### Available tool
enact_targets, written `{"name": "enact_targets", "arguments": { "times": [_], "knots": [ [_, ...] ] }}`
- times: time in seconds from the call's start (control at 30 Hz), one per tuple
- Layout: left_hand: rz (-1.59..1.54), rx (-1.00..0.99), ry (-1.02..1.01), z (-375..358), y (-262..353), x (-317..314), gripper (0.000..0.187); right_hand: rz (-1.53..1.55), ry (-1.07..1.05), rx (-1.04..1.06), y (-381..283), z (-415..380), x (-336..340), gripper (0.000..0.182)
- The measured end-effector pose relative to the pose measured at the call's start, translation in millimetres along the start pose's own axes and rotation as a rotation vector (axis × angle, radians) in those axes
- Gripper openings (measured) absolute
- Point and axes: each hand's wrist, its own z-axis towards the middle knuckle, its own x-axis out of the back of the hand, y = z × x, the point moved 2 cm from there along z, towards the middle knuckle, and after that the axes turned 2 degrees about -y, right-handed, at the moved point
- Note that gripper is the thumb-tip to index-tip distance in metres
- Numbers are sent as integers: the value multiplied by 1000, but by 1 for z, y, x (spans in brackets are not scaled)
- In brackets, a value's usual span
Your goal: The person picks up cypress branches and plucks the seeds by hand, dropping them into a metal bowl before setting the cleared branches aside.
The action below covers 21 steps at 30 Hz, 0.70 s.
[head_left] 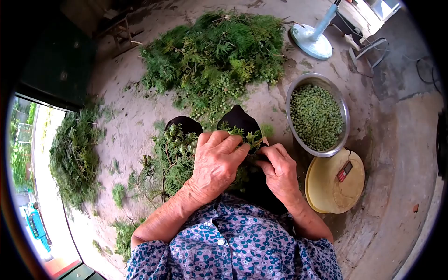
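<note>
Across my lap lies a leafy evergreen branch (175,161) with flat green sprays and small pale green cones. My left hand (218,156) is closed over it, its fingers curled around the twigs. To its right, my right hand (278,169) is pinched at the branch's tip end; what sits between its thumb and fingers is too small to make out. A metal bowl (346,122) to the right holds many small green cones (315,114). Both hands are apart from the bowl.
Ahead on the concrete floor spreads a big heap of evergreen branches (214,51). Another pile of sprigs (74,156) lies at the left by the doorway. A yellow lid-like round object (326,186) with a small red device (344,171) sits below the bowl. A fan base (311,43) stands at the back right.
</note>
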Motion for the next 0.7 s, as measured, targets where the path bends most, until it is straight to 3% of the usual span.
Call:
{"name": "enact_targets", "arguments": {
  "times": [0.23, 0.5, 0.7],
  "knots": [
    [-27, -33, -207, 10, -2, -14, 22, -6, 12, 29, 1, 1, 3, 31],
    [-261, -42, -26, 5, -12, -33, 13, -6, 43, 89, 6, 4, 0, 24],
    [-377, 54, -32, 7, -14, -30, 14, 426, 3, -247, 21, 2, -7, 13]
  ]
}}
